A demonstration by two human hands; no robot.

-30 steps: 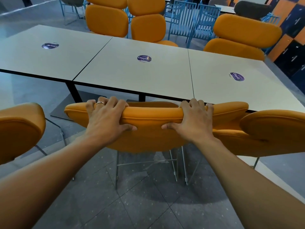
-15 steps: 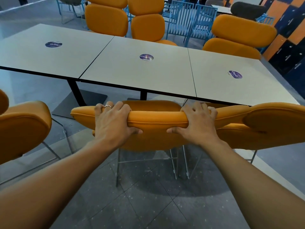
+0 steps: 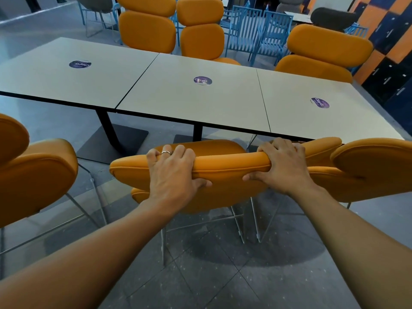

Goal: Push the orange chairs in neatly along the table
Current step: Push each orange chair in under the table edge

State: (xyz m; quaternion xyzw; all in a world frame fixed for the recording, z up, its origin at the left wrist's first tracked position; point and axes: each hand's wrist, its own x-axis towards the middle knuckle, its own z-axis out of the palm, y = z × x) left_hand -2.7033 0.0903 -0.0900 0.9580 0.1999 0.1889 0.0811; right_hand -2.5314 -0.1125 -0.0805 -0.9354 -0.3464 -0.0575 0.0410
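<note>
I have both hands clenched on the top pad of the middle chair [image 3: 229, 166]: left hand [image 3: 172, 175] and right hand [image 3: 282, 169], fingers over the top and thumbs on the near face. The chair stands just before the desk [image 3: 178, 97], a long pale top of three slabs, each bearing a round purple sticker [image 3: 202, 80]. More orange chairs flank mine and line the far side. The floor [image 3: 211, 275] is grey speckled tile; blue chairs [image 3: 256, 30] stand beyond.
</note>
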